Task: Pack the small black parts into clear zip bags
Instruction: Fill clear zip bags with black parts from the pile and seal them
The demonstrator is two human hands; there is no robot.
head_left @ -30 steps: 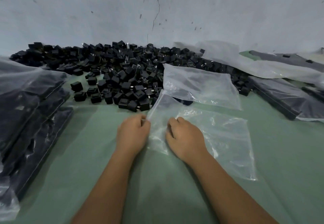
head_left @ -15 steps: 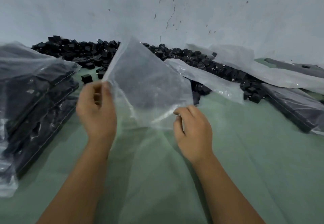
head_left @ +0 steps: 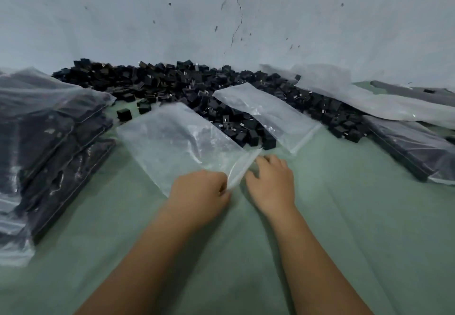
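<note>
Clear zip bag (head_left: 182,142), empty, crinkled, lying flat

Left hand (head_left: 200,192) pinches open edge of clear zip bag (head_left: 179,142) flat on green cloth (head_left: 344,216). Right hand (head_left: 272,182) fingers spread at bag mouth. Black parts pile (head_left: 172,83) behind; filled bags (head_left: 49,127) stacked left.

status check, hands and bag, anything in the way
Left hand pinches empty clear bag at its mouth. Right hand open beside it. Black parts heaped behind; nothing blocking.
</note>
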